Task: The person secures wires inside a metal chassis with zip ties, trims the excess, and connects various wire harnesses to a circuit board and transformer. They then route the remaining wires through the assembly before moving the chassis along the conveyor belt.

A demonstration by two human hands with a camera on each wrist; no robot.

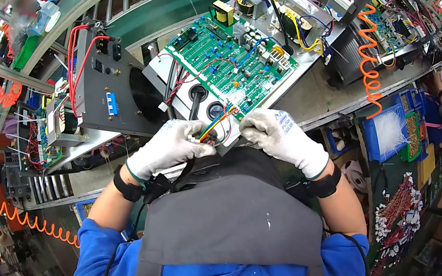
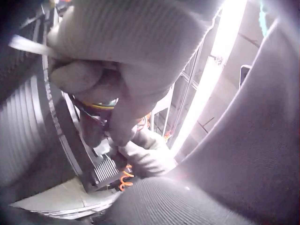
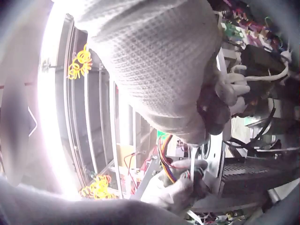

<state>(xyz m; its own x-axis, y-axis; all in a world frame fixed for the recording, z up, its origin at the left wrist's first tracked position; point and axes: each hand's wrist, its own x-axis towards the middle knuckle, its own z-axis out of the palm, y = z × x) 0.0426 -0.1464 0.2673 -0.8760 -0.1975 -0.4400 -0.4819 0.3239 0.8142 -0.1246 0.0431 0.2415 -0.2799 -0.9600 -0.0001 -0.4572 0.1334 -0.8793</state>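
My gloved left hand [image 1: 174, 147] grips a bundle of coloured wires [image 1: 213, 128] at the near edge of a metal plate, thumb and fingertips closed round it. The wires run up to a green circuit board [image 1: 226, 62]. Just to the right, my gloved right hand [image 1: 278, 136] has its fingers curled at the plate's near corner. From its fingertips a thin white strip [image 3: 193, 161], like a cable tie, runs down to the left hand in the right wrist view. A flat white strip [image 2: 30, 45] also juts out beside the left hand's fingers in the left wrist view.
A black metal case [image 1: 118, 87] with a blue switch stands to the left. Transformers with yellow wires [image 1: 298, 27] sit behind the board. An orange coiled hose [image 1: 370, 63] hangs at the right, near blue parts bins [image 1: 386, 130] and a pile of wire leads [image 1: 399, 217].
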